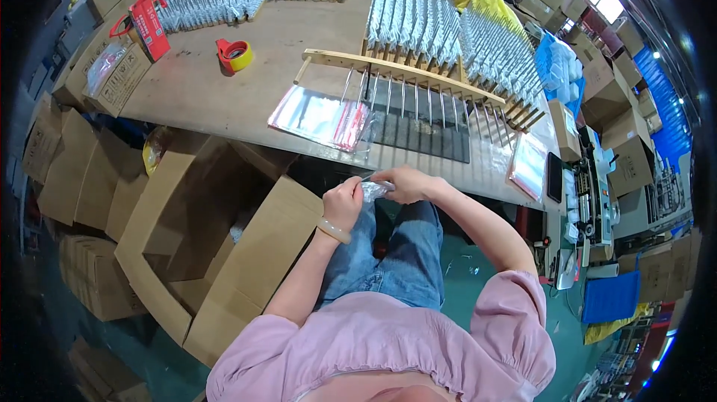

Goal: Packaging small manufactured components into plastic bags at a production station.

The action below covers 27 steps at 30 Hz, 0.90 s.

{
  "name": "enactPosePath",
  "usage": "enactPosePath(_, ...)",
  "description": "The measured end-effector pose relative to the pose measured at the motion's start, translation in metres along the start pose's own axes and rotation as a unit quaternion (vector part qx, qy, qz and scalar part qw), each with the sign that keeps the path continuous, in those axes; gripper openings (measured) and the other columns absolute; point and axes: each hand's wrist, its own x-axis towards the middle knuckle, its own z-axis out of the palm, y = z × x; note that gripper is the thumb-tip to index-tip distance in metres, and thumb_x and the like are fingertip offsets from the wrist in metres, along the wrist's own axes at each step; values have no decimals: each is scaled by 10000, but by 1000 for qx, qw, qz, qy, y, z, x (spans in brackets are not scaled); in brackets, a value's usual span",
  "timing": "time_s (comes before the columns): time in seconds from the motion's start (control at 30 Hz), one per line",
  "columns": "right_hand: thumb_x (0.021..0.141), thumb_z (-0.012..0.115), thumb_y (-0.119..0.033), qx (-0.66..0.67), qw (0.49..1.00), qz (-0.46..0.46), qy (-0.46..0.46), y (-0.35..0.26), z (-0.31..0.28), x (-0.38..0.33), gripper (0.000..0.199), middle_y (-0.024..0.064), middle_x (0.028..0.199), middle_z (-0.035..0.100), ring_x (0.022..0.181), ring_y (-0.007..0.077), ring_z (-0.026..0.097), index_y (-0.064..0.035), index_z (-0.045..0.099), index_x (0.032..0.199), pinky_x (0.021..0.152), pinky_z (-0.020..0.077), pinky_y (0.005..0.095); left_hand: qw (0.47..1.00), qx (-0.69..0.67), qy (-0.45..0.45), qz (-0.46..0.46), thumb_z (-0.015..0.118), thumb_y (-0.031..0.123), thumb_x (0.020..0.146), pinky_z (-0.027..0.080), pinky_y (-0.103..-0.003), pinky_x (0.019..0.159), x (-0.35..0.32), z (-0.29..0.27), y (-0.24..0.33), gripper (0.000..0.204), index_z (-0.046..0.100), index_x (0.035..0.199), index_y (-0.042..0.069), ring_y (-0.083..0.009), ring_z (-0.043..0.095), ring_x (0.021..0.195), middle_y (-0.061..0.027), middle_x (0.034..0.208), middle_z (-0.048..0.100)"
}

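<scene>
- I see a small clear plastic packet (373, 190) pinched between both hands, over the lap and just below the near edge of the table (224, 96).
- Its long axis seems to run left to right, from one hand to the other; it is small and partly hidden, so I hold that loosely.
- My left hand (343, 204) is clenched on the packet's left end, thumb and fingers curled round it, a pale bracelet (333, 231) at the wrist.
- My right hand (404, 183) grasps the right end from slightly above; both hands touch the packet, so neither is nearer.
- Straight ahead of the packet, across the table edge, lies a wooden rack (407, 73) with thin metal pins pointing toward me.
- Just left of the rack rests a flat stack of clear bags (320, 118) with a red strip.
- Beyond the rack stand rows of wrapped white pieces (448, 36).
- Far left of the rack sits a roll of tape (234, 54).
- Left of the packet, beside my knee, an open cardboard box (209, 238) gapes.
</scene>
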Motion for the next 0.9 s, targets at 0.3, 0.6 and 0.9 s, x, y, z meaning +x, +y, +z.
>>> enactPosePath(0.3,704,621,-112,-282,951,-130,-2,0,-2,2,356,99,933,603,931,290,579,-116,631,1059,804,480,369,994,-23,-54,89,619,117,805,508,-368,607,2,-14,-9,127,657,896,37,-304,642,702,-150,815,658)
enactPosePath(0.6,765,576,-87,-265,931,-248,27,18,1,-6,208,74,859,567,876,228,551,-90,642,962,739,486,322,934,11,-257,249,673,67,755,514,-327,631,4,-49,-37,175,664,929,57,-243,638,694,-120,851,668)
enactPosePath(0.9,747,668,-12,240,949,-8,206,26,31,-28,134,60,757,577,665,174,572,-36,668,879,625,474,254,984,-54,-151,77,700,68,726,511,-312,618,15,-54,-31,192,680,917,66,-228,642,693,-98,774,675)
